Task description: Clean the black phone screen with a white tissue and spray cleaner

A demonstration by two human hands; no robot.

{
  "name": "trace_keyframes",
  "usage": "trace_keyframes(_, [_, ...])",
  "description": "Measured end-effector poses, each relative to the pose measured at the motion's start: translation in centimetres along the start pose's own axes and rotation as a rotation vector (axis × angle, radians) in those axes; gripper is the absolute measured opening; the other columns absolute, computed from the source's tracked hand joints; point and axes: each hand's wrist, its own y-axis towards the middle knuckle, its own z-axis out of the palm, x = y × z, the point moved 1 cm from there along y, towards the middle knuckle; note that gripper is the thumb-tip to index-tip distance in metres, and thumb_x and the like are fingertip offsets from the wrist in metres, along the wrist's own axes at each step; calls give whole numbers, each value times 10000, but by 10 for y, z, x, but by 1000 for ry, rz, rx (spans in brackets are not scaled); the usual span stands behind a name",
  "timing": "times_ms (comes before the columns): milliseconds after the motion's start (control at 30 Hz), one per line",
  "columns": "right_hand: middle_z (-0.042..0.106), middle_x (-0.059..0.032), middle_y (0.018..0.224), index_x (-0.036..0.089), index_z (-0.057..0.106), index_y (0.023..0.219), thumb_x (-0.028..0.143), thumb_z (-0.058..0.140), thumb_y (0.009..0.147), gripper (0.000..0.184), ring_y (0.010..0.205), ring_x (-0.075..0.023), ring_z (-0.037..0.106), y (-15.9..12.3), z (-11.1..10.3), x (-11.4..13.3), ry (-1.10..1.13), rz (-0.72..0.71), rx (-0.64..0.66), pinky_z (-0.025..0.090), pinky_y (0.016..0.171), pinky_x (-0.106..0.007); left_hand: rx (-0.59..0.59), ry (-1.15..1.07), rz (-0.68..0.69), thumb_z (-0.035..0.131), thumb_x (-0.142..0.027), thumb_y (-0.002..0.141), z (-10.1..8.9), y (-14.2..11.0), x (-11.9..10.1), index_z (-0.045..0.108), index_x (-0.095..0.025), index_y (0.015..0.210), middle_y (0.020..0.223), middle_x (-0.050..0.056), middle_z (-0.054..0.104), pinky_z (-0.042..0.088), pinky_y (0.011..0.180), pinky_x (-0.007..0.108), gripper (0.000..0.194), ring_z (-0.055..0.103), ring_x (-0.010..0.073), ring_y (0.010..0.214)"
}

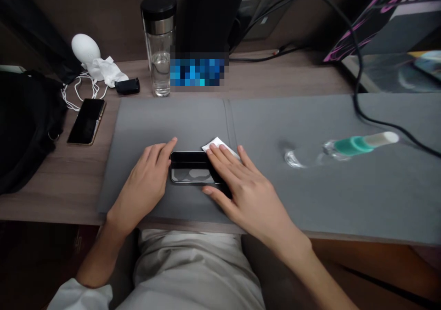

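A black smartphone (193, 168) lies face up on the grey desk mat, its glossy screen mirroring light. At its left end rests my left hand (146, 179), fingers stretched out and touching or nearly touching the phone's edge. My right hand (246, 186) lies flat over the phone's right part, fingers extended and thumb apart along the near edge. Beneath its fingertips a white wipe (217, 143) sticks out at the phone's far edge. How much of the wipe is under the palm is hidden.
The grey mat (330, 200) covers the desk. On it, right, lies a spray bottle with green liquid (354, 145), a clear cap (293, 159) beside it. Behind stand a glass water bottle (160, 66) and black cable (358, 71). Left are another phone (87, 121) and a black bag (27, 126).
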Motion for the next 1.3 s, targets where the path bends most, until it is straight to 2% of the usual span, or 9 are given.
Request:
trace_keyframes(133, [476,-186,1659,72,406,1638,560,476,1092,735,1587,-319,406,11,7,13,13,-48,30,322,1327,-626,-13,-61,0,308,-108,1112,-2,-1,1,280,-171,1663,1451,142,599,479,1165,477,555,548,267,1338])
trace_keyframes(267, [441,-197,1672,73,385,1650,578,505,1075,774,1593,-323,396,22,13,28,48,-79,62,287,1341,-635,-11,-84,-16,293,-30,1046,-3,-1,1,250,-220,1683,1542,142,514,445,1217,482,666,505,259,1433])
trace_keyframes(500, [415,-218,1681,-8,439,1594,642,491,1058,845,1599,-330,382,30,16,45,74,-128,120,256,1359,-591,-5,-102,-32,326,-5,987,-5,-2,0,293,-238,1665,1568,136,469,423,1255,479,717,474,259,1487])
trace_keyframes(600, [424,-212,1678,10,429,1608,634,523,1049,843,1606,-330,372,29,16,47,93,-145,124,264,1357,-599,2,-112,-33,329,16,967,-5,-1,0,303,-235,1656,1567,136,472,424,1258,484,734,474,258,1485])
trace_keyframes(700, [457,-195,1668,48,420,1625,603,553,1047,813,1601,-317,384,26,15,47,112,-166,117,265,1360,-587,5,-98,-28,345,37,941,-6,-1,0,311,-221,1651,1559,139,481,429,1256,491,756,485,262,1471])
trace_keyframes(800, [486,-172,1656,45,446,1606,591,501,1073,765,1603,-297,383,23,13,49,109,-182,111,264,1362,-568,11,-75,-24,351,49,937,-5,-1,0,320,-221,1648,1565,140,479,440,1250,496,762,488,269,1468])
trace_keyframes(933, [514,-147,1638,76,448,1611,572,496,1082,727,1583,-283,423,16,10,53,106,-191,98,306,1350,-567,19,-66,-23,348,53,946,-4,-2,2,332,-248,1642,1576,135,475,448,1245,515,758,481,274,1479])
trace_keyframes(1067, [523,-156,1625,41,465,1589,523,536,1080,705,1567,-282,448,8,8,54,83,-210,69,320,1348,-548,31,-52,-17,353,62,932,-4,-2,2,351,-217,1630,1571,144,475,450,1242,517,752,480,282,1467])
trace_keyframes(1300, [534,-109,1613,113,525,1562,411,510,1110,542,1539,-260,489,5,8,48,22,-166,44,336,1338,-559,42,-19,1,353,70,914,-4,-2,2,371,-174,1612,1555,157,499,442,1237,541,740,498,290,1422])
